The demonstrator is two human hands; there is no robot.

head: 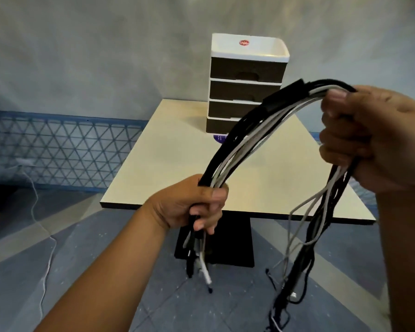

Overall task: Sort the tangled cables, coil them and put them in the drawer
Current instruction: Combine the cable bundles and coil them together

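While both hands hold it in mid-air, the cable bundle (247, 137) arches between them, in front of the tabletop and above the floor. Left hand (197, 207), nearest and lower: fingers curled round one end of the bundle, short plug ends (203, 264) hanging just below the fist. Right hand (367, 137), higher and to the right: fingers and thumb wrapped round the other part of the bundle, with long loose tails (300, 255) dangling from it toward the floor, crossing and looping over one another.

Black and white strands mixed; how many cables, cannot tell. One black cable carries a thicker, block-like section (280, 98) near the top of the arch.

Handling, as judged: light, limp, somewhat springy. The arch keeps a curve but the tails sag freely. Smooth jackets likely slide against each other, so single strands should pull out if drawn from a plug end. Best hold is probably just behind a plug, not on a mid-run. The block section looks stiff and will not coil; bend around it. Tails may snag or knot tighter if yanked.

Farther off: cream tabletop (177, 168) on a dark pedestal (216, 245). At its back stands a small drawer unit (246, 92), four dark drawers, all appearing closed, white tray on top. Nothing coiled or stowed yet.
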